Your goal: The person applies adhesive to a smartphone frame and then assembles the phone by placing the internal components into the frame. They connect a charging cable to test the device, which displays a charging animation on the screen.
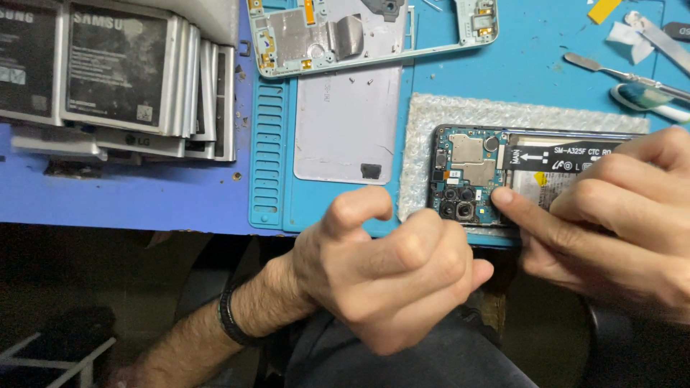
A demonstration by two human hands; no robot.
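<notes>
An opened smartphone (471, 169), its back cover off, lies on a sheet of bubble wrap (460, 115); its blue circuit board, camera modules and battery show. My right hand (611, 215) rests over the phone's right part, the index fingertip pressing on the board beside the cameras. My left hand (388, 269) hovers at the table's near edge, just left of the phone, fingers curled loosely with nothing seen in them. A dark band circles that wrist.
A lilac back cover (348, 122) lies on the blue work mat (269, 144). A pale phone frame (338, 36) lies behind it. Several phone batteries (122, 72) are stacked at the left. Metal spudgers (611, 70) and a toothbrush (647, 100) lie at the far right.
</notes>
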